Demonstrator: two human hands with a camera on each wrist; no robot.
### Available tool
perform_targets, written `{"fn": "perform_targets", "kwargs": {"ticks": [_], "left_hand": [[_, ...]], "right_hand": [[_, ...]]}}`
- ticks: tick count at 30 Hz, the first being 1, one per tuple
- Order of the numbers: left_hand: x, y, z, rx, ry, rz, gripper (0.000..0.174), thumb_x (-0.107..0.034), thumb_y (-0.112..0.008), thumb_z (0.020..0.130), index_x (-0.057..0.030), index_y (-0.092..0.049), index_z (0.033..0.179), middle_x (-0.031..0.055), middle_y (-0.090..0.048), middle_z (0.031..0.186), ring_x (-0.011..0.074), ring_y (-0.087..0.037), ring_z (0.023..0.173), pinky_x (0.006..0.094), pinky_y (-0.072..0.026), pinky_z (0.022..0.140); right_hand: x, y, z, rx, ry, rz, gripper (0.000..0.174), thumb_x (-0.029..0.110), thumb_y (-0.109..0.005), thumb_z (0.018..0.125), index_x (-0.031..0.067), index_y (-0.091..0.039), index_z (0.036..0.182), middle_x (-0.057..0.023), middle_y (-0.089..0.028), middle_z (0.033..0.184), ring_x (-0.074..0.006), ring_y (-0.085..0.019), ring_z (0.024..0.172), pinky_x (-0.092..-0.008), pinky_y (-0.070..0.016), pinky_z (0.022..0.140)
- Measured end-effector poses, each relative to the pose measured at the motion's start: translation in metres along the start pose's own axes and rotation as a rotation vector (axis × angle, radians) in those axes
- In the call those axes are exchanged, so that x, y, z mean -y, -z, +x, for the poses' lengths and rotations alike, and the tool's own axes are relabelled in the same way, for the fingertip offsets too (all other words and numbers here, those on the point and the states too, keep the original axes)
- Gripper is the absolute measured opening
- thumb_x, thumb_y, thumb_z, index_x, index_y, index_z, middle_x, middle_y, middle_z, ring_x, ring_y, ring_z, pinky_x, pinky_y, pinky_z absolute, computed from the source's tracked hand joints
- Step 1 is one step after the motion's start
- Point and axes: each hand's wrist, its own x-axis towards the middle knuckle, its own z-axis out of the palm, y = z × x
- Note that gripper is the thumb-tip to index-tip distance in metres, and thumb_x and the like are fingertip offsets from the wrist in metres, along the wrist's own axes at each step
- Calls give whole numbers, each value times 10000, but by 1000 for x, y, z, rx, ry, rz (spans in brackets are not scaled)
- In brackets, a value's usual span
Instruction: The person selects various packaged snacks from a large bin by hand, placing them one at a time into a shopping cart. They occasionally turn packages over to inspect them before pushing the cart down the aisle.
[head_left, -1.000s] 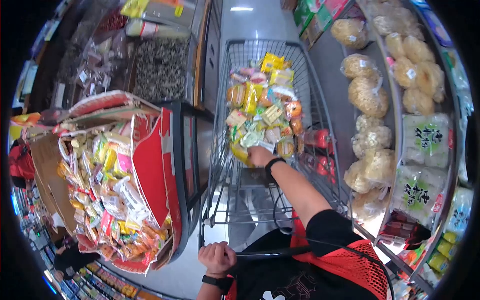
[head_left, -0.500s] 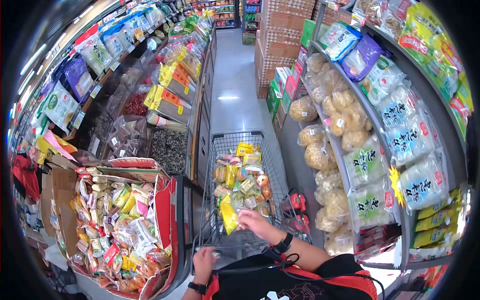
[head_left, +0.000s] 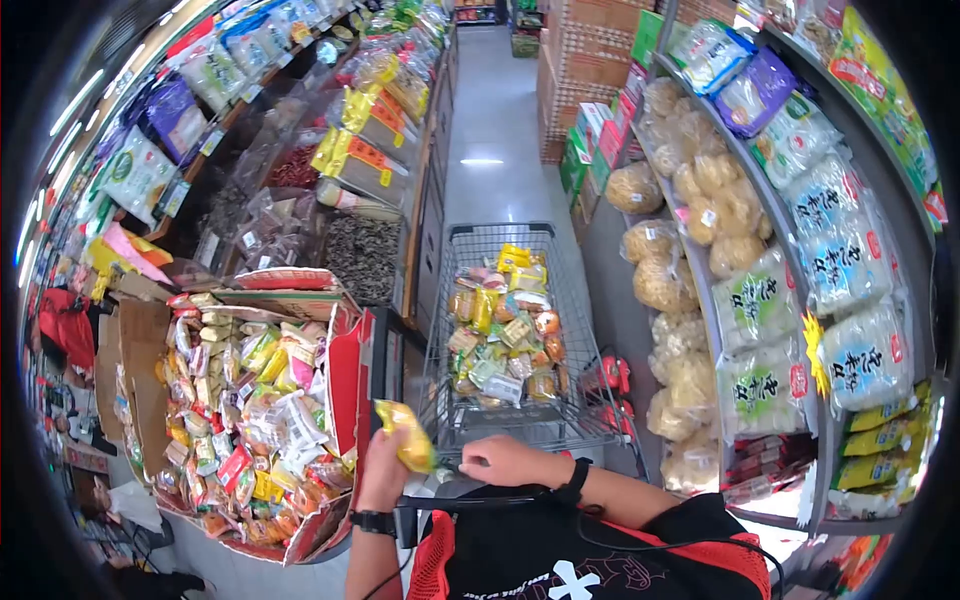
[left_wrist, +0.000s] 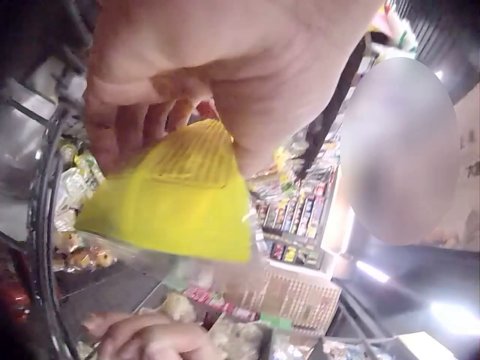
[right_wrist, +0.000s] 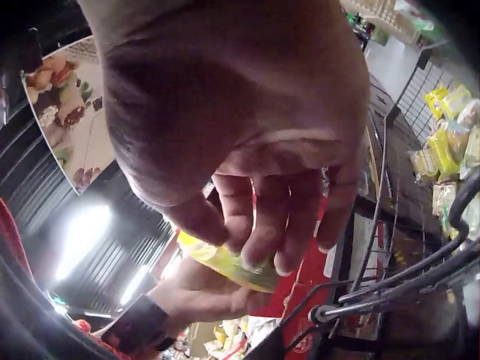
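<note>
In the head view, the left hand [head_left: 382, 468] is at the near left corner of the shopping cart [head_left: 503, 228], its fingers bent round a yellow packet [head_left: 410, 440] that slants over the cart's near end, outside the heap of packets. The right hand [head_left: 506, 462] is above the cart's near end, fingers loosely bent, with the packet's lower tip just beside them. Inside the cart lies the heap of small wrapped packets [head_left: 516, 334], yellow, white and orange among them. Left of the cart stands a carton with a red side [head_left: 348, 368], filled with many more wrapped packets [head_left: 240, 420]; right of it, a shelf unit bears bags of round tan bundles [head_left: 665, 284], and beyond its far end rise stacked cardboard boxes [head_left: 590, 85]. In the left wrist view, the left hand's thumb and fingers pinch the crimped end of the yellow packet, which spreads out below them near the cart's wires, while the right hand's curled fingers show well below, apart from it. In the right wrist view, the right hand's fingers hang half curled, spaced apart, and overlap the packet, so touch cannot be told; the left hand lies behind it, left of the cart's wire rim.
</note>
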Motion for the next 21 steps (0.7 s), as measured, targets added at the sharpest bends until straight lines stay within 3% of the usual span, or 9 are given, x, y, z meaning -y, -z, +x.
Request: {"fn": "perform_targets", "kwargs": {"ticks": [2, 6, 7, 8, 10, 13, 16, 19, 21], "left_hand": [[-35, 22, -19, -30, -4, -189, 389, -303, -552, 1034, -45, -535, 1324, 113, -668, 1127, 235, -664, 1004, 400, -537, 918], [-121, 66, -31, 131, -344, -601, 512, -335, -556, 1033, -27, -469, 1433, 153, -603, 1332, 296, -614, 1202, 386, -576, 974], [-149, 26, -47, -137, -499, -668, 509, -365, -537, 1047, -22, -486, 1420, 149, -654, 1223, 266, -639, 1138, 371, -574, 927], [-161, 31, -48, -72, -590, -566, 438, -334, -553, 1044, -15, -528, 1344, 137, -661, 1193, 264, -642, 1116, 361, -570, 925], [-164, 67, -23, -384, -697, -299, 243, -222, -510, 1045, -38, -574, 1190, 110, -643, 1154, 220, -648, 1042, 336, -569, 881], [-106, 127, 11, -392, -823, -317, 176, -262, -551, 1038, -90, -567, 1003, 35, -615, 956, 152, -599, 862, 289, -539, 781], [-29, 92, -6, -664, -547, 186, 201, -209, -478, 1038, -77, -586, 933, 31, -608, 788, 110, -565, 694, 242, -486, 664], [40, 53, -30, -526, -483, 451, 124, -106, -551, 993, -23, -643, 999, 16, -635, 764, 89, -575, 645, 224, -457, 570], [66, 34, -42, -438, -661, 878, 95, -100, -608, 928, -49, -682, 957, 56, -674, 759, 187, -624, 699, 343, -479, 668]], "right_hand": [[3, 8, 1, -1, -105, -100, 244, 274, -620, 956, 36, -646, 912, -165, -664, 849, -365, -643, 789, -452, -490, 694], [-1, 4, -2, 14, -107, -176, 249, 283, -597, 972, 40, -653, 966, -168, -678, 898, -373, -654, 847, -462, -506, 729], [-1, 2, -3, 41, -120, -187, 249, 283, -591, 975, 42, -655, 978, -169, -680, 911, -375, -655, 863, -462, -509, 739], [-4, -4, -4, 71, -137, -180, 248, 282, -589, 975, 44, -657, 984, -169, -683, 917, -377, -656, 871, -460, -512, 747], [-20, -23, -6, 137, -174, -169, 246, 280, -586, 976, 46, -661, 997, -169, -689, 930, -380, -658, 888, -457, -518, 765], [-32, -46, -14, 248, -145, -215, 260, 298, -556, 971, 60, -657, 1002, -178, -693, 978, -395, -654, 946, -498, -518, 803], [-39, -48, -18, 312, -152, -243, 270, 300, -551, 967, 64, -664, 1034, -182, -696, 989, -398, -657, 956, -506, -516, 823], [-65, -53, -24, 318, -165, -215, 274, 281, -565, 956, 60, -676, 1075, -190, -701, 984, -404, -661, 945, -501, -515, 831], [-65, -50, -24, 302, -158, -202, 270, 274, -568, 957, 55, -677, 1073, -195, -701, 979, -406, -662, 941, -498, -517, 828]]}}
